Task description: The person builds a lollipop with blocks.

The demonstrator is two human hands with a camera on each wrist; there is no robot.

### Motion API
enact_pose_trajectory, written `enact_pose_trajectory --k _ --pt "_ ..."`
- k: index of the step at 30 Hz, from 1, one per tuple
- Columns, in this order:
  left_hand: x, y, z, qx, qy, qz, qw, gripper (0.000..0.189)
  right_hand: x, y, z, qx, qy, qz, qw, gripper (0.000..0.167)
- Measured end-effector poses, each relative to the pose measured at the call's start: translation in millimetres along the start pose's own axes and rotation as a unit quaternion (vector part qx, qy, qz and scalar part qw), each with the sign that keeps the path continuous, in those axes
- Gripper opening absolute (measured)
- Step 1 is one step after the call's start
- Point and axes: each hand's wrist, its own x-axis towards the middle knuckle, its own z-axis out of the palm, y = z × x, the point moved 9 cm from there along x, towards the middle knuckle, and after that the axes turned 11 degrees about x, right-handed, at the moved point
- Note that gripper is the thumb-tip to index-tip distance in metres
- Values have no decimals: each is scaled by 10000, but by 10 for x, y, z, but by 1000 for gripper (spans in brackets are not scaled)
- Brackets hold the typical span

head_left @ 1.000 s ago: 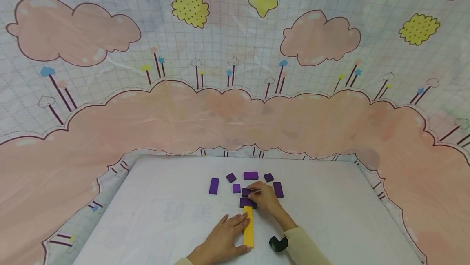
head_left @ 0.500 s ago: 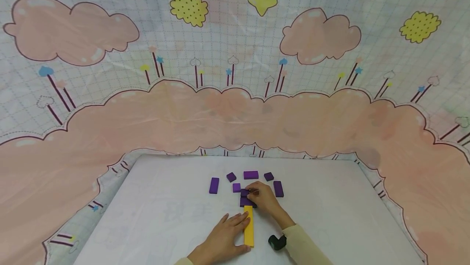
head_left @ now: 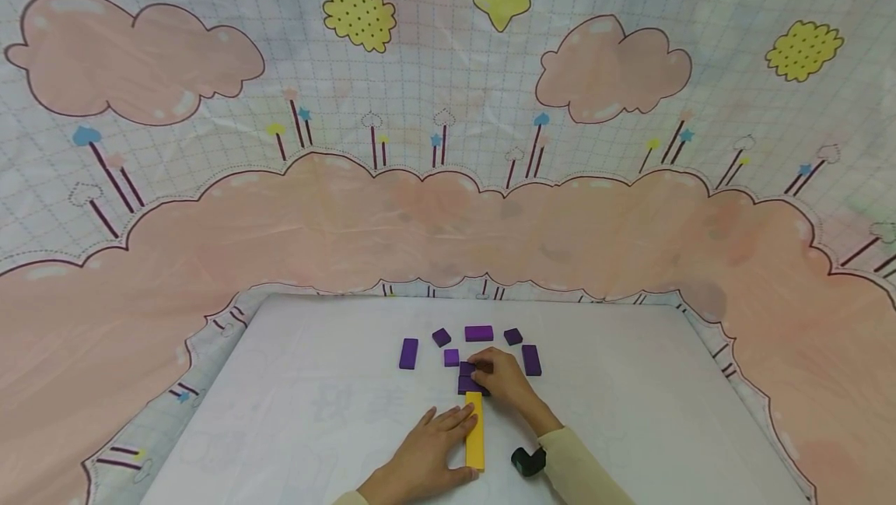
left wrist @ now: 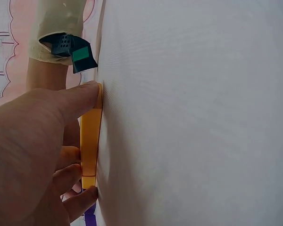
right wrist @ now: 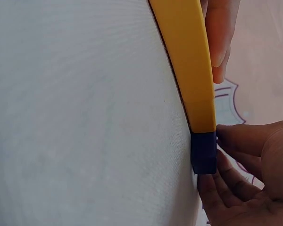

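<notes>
A long yellow block strip (head_left: 475,443) lies on the white table, with seams across it in the left wrist view. My left hand (head_left: 427,450) rests along its left side, fingers stretched out, thumb at the near end. A purple rectangular block (head_left: 467,387) lies crosswise at the strip's far end. Just beyond it, my right hand (head_left: 505,382) pinches a small purple block (head_left: 465,369) between thumb and fingers. The small block stands against the crosswise one. In the right wrist view the crosswise purple block (right wrist: 203,153) meets the yellow end; the small block is hidden there.
Loose purple blocks form an arc beyond the hands: a left rectangle (head_left: 408,353), a far rectangle (head_left: 479,333), a right rectangle (head_left: 531,360) and small cubes such as one near the middle (head_left: 451,357). A black device (head_left: 528,461) sits at the right wrist.
The right hand has drawn the small purple block slightly nearer, closing its gap to the crosswise purple block. Over the last half second it barely moves. The left hand stays on the yellow strip.
</notes>
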Motion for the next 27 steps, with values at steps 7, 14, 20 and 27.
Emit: enact_pose_trajectory --k 7,14,20,27 --pt "9 -7 16 6 -70 10 10000 77 5 5 3 2 -33 9 10000 19" --pt "9 -4 20 10 -72 2 10000 77 8 -3 -1 39 -31 20 10000 19" --pt "9 -7 17 -73 -90 -3 9999 77 -13 18 -15 92 40 87 9999 20" --pt "2 -13 2 -83 -14 19 10000 76 -17 -64 -176 246 413 -105 9988 19"
